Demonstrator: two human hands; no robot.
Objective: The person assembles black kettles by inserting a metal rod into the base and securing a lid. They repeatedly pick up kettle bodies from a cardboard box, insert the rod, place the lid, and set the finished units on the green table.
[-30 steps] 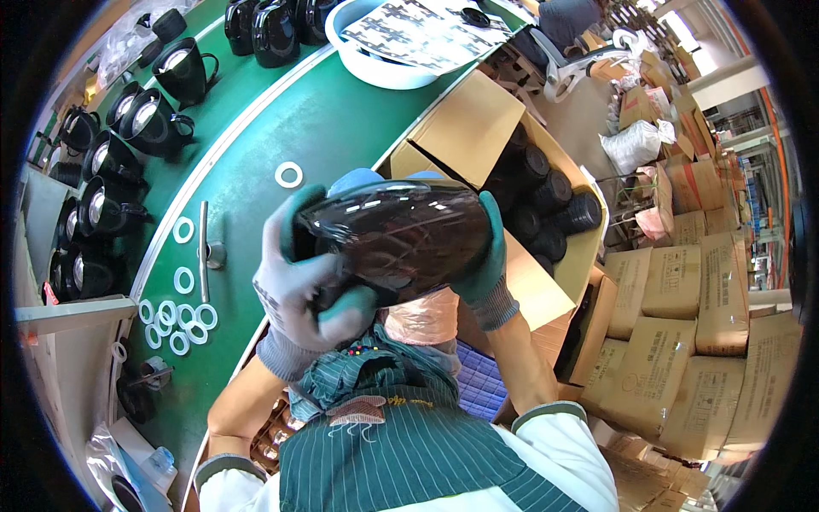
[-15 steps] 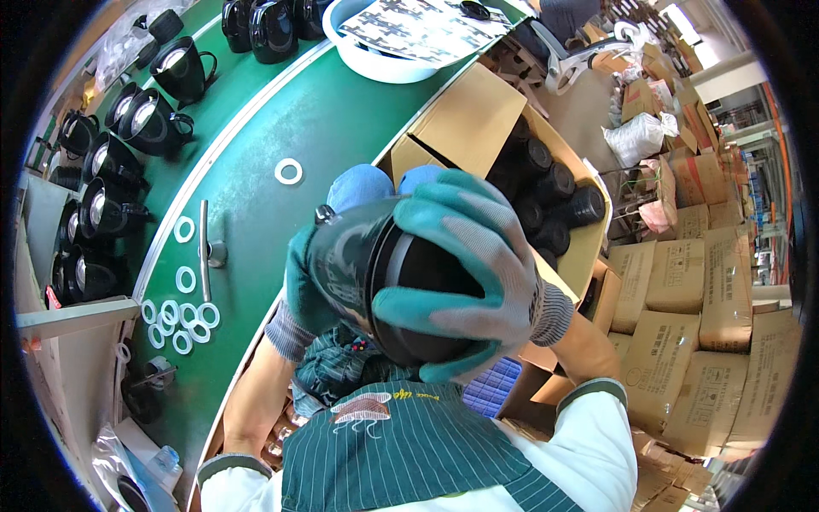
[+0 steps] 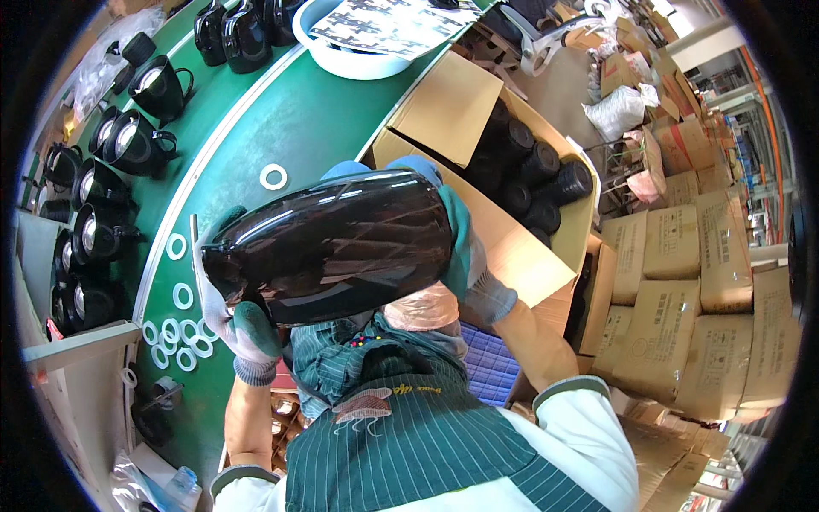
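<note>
A glossy black thermos jug lies on its side across my lap level, held between both hands. My gloved left hand is wrapped round its narrower end, with the thumb showing below. At the wider end, my gloved right hand presses against the base, its fingers partly behind the jug. Nearest to the jug on the green bench is a single white ring. Several more white rings lie in a group beyond my left hand.
An open carton of black cylindrical parts stands at right, before stacked cartons. Several black jugs line the bench's left side. At the far end, a pale blue basin holds a patterned sheet. A blue crate is beside my lap.
The jug has turned from end-on to lengthwise across my view. My right hand has moved from its dark end to the base on the right; my left hand has shifted left and nearer.
</note>
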